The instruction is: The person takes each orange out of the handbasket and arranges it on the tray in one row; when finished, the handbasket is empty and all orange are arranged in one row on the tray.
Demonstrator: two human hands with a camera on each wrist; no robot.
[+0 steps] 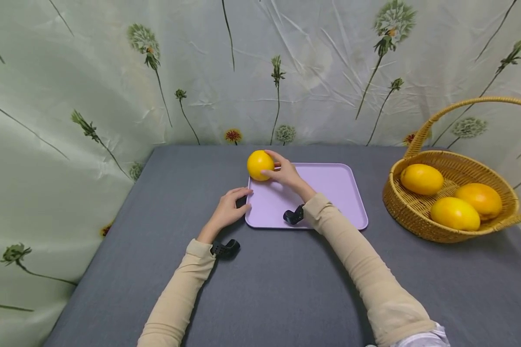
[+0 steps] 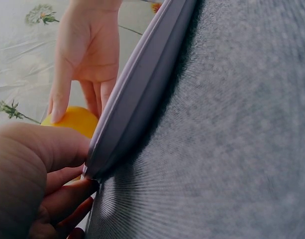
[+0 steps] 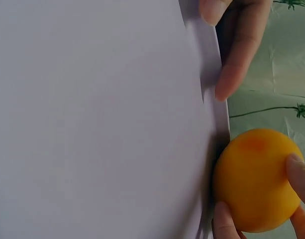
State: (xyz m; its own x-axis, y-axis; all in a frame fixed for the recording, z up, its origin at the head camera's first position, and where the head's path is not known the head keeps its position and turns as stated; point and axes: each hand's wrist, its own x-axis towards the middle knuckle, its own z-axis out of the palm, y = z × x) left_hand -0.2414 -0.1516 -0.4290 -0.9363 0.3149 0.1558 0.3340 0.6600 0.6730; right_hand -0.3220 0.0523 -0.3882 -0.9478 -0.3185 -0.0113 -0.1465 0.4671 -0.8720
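A lilac tray lies flat on the grey table. My right hand reaches across it and grips a round-looking yellow mango at the tray's far left corner, thumb on the near side and fingers behind. The right wrist view shows this mango against the tray's rim; whether it rests there or hangs just above, I cannot tell. My left hand is at the tray's left edge, thumb and fingers apart, their tips touching the rim. In the left wrist view, its thumb lies by the tray's side.
On the right stands a wicker basket with a tall handle, holding three yellow mangoes. A pale curtain printed with flowers hangs behind and left of the table. Each wrist wears a black camera.
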